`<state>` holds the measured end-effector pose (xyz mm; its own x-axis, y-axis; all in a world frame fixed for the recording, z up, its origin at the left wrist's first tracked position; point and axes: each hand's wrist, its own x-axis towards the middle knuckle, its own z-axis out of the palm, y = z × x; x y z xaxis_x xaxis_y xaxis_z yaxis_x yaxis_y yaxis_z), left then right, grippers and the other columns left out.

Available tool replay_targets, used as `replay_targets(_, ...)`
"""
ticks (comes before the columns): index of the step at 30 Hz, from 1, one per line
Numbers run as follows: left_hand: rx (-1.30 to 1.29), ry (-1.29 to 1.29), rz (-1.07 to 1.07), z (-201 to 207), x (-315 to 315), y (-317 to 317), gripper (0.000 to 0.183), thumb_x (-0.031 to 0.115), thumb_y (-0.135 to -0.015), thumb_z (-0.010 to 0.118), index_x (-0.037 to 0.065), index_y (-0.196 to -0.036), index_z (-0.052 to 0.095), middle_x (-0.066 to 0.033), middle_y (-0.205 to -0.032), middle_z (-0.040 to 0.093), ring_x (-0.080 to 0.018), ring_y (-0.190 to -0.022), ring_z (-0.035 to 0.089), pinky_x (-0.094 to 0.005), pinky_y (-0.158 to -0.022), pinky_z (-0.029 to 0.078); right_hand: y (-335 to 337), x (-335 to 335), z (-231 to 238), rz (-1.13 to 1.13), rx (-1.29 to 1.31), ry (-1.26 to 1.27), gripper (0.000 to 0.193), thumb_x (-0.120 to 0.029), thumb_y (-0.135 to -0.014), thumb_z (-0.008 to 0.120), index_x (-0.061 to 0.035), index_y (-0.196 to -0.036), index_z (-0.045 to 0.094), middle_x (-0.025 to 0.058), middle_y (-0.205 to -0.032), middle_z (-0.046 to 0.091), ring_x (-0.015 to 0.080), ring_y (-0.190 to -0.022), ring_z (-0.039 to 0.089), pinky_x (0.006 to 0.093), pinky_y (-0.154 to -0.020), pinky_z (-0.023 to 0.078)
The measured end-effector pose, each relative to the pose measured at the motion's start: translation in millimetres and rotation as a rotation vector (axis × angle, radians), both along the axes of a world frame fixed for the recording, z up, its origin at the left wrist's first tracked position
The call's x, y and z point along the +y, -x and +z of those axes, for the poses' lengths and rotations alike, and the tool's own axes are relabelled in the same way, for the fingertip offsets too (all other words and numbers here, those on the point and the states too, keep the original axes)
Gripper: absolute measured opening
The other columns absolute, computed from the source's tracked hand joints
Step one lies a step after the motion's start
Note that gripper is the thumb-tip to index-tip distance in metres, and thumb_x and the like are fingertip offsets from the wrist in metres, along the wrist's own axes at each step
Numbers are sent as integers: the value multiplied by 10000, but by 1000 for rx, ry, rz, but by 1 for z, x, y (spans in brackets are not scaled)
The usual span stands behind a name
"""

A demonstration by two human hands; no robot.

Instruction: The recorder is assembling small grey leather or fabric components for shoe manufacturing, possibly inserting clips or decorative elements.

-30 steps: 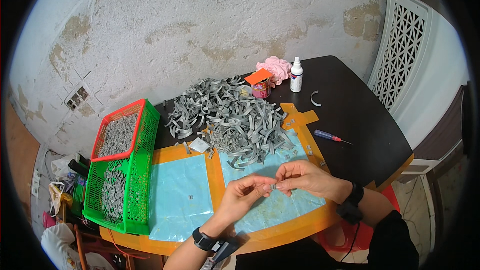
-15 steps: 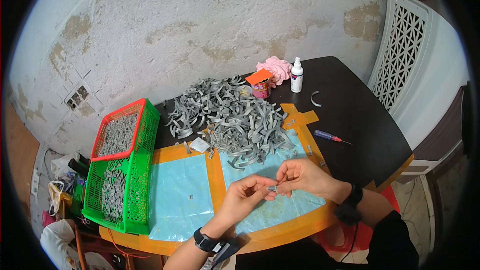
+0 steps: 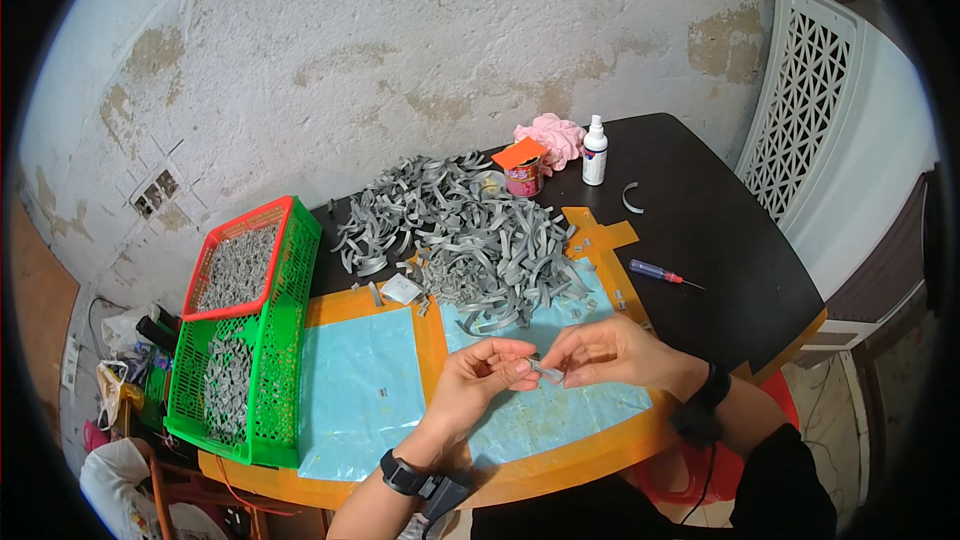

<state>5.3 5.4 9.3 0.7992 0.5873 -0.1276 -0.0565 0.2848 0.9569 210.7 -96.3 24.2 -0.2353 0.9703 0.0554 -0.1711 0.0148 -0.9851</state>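
Note:
Over the light blue sheet (image 3: 361,380) at the table's near edge, my two hands meet at a small grey plastic piece (image 3: 545,371) with a pale, shiny surface. My left hand (image 3: 478,380) pinches its left end between thumb and forefinger. At the other end, the thumb and forefinger of my right hand (image 3: 625,352) close on it. The fingers cover part of the piece, so its full shape is hidden. Just beyond my hands lies a big heap of curved grey strips (image 3: 500,250), with smaller grey bits at its near left side.
Left stands a green basket (image 3: 280,340) of small grey pieces, a red basket (image 3: 277,270) resting on it. A tin (image 3: 523,178), pink cloth (image 3: 552,140) and white spray bottle (image 3: 593,155) stand at the back. A screwdriver (image 3: 655,271) lies right. Orange tape (image 3: 432,360) borders the sheet.
The grey piece has turned between my fingers and more of its length shows. My right fingers have shifted onto its right end, and my left hand has moved slightly left.

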Motion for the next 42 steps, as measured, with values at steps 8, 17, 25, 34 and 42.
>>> replay_targets(8, 19, 9, -88, -6, -1, -1, 134, 56, -893, 616, 10, -1019, 619, -58, -914, 665, -142, -867, 656, -250, -734, 533, -9, 4, -20, 135, -26, -121, 132, -14, -909, 572, 18, -1032, 605, 54, -966, 604, 112, -886, 590, 249, -785, 481)
replay_targets(17, 49, 24, -85, -7, -2, -2, 104, 43, -883, 625, 17, -984, 629, -53, -893, 664, -135, -851, 651, -255, -732, 535, -10, 3, -7, 71, -89, 134, 149, -93, -903, 608, 21, -998, 606, 64, -876, 641, 124, -782, 627, 249, -727, 507)
replay_targets(25, 27, 15, -74, -4, -7, -5, 99, 29, -862, 643, -2, -954, 622, -93, -885, 673, -166, -830, 665, -273, -727, 546, -6, 4, -10, 23, -39, 173, 125, -72, -872, 643, 27, -946, 622, 68, -832, 655, 127, -739, 638, 249, -687, 513)
replay_targets(34, 25, -46, -80, -5, -9, -5, 95, 17, -864, 638, -15, -951, 621, -97, -879, 675, -154, -816, 659, -273, -722, 543, -7, 5, -13, 33, -46, 155, 108, -54, -861, 650, 23, -933, 628, 56, -834, 646, 120, -746, 628, 242, -684, 504)
replay_targets(42, 39, -45, -66, -7, -8, -6, 89, 26, -870, 637, -9, -947, 612, -92, -877, 673, -144, -794, 646, -264, -720, 529, -4, 7, -19, -1, -18, 103, 112, -20, -845, 658, 40, -934, 627, 69, -880, 639, 133, -761, 634, 259, -696, 521)
